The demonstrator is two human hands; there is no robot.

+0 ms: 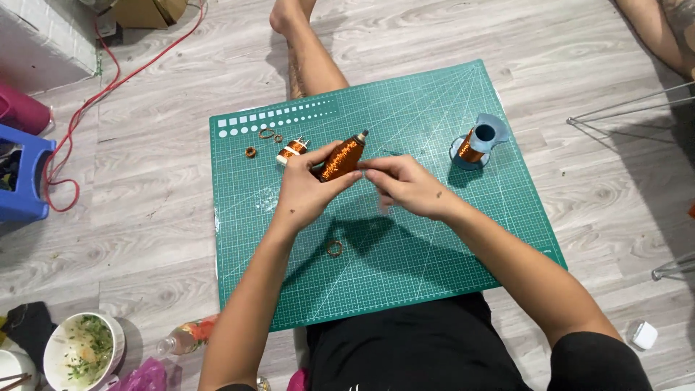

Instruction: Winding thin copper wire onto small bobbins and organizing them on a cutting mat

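Observation:
My left hand grips a rod wound with copper wire, held tilted above the green cutting mat. My right hand pinches at the wire just beside the coil, fingers together. A second, smaller copper coil lies on the mat behind my left hand. A blue spool of copper wire stands on the mat to the right. Small loops of copper wire lie on the mat: one near me, others at the far left.
My bare leg stretches past the mat's far edge. A red cable runs over the wood floor at left, by a blue stool. A bowl of food and a bottle sit near left. A wire rack stands right.

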